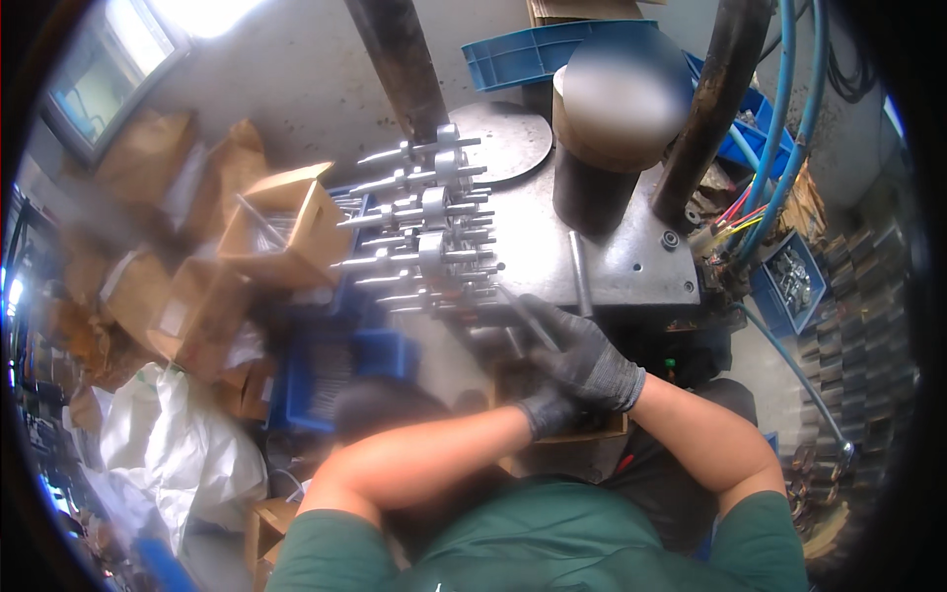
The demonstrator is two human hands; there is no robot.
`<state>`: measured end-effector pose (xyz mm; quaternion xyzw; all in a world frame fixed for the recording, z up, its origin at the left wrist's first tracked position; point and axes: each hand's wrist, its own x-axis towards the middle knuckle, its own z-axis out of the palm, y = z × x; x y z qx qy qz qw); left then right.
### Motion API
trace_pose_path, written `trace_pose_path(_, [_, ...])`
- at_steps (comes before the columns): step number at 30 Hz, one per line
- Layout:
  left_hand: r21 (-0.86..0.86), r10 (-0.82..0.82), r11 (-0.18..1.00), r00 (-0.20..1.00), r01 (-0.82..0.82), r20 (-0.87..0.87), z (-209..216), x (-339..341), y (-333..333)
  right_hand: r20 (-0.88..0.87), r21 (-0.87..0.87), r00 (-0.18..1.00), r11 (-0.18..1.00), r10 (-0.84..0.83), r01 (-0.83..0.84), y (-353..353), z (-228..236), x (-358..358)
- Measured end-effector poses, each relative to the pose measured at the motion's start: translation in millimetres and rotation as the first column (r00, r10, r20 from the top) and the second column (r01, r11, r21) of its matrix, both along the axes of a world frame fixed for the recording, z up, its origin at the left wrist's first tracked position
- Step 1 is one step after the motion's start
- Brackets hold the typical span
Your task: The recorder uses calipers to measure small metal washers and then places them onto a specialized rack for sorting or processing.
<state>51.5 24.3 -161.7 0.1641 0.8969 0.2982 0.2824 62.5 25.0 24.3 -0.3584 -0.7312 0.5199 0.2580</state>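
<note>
Both my hands wear dark grey gloves and meet at the front edge of a steel machine plate (538, 242). My right hand (590, 363) is closed round a slim metal rod (530, 318) that slants up toward the plate. Under it lies my left hand (549, 409); its fingers are hidden by the right hand and the shadow. Several metal shafts with round collars (431, 207) lie in a row along the plate's left side, pointed ends sticking out leftward. Another metal rod (579, 273) rests at the plate's front edge, just beyond my right hand.
A thick dark column (595, 187) rises from the plate, flanked by two posts. Left stand open cardboard boxes (281, 222), a blue crate (345, 375) and a white sack (173, 444). Blue hoses (789, 148) and a blue bin of small metal parts (792, 281) are at right.
</note>
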Motion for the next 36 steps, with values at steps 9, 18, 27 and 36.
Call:
trace_pose_path(9, [0.006, 0.111, 0.993, 0.971, -0.115, 0.212, 11.8, 3.7, -8.4, -0.003, 0.062, 1.000, 0.998, -0.014, 0.014, -0.6, 0.2, -4.3])
trace_pose_path(18, [0.234, -0.213, 0.970, 0.238, -0.063, 0.948, 15.0, -54.9, -27.6, 0.011, 0.192, 0.999, 0.981, -0.037, 0.035, 1.8, -9.0, -8.5])
trace_pose_path(27, [0.288, -0.286, 0.956, 0.056, -0.045, 0.957, 22.0, -67.6, -32.9, -0.020, 0.216, 0.995, 0.972, -0.095, 0.097, -2.1, -21.1, -22.7])
trace_pose_path(36, [0.355, -0.355, 0.935, -0.012, -0.016, 0.935, 6.1, -75.6, -39.6, -0.155, 0.116, 0.987, 0.991, -0.048, 0.067, -4.0, -15.6, -22.6])
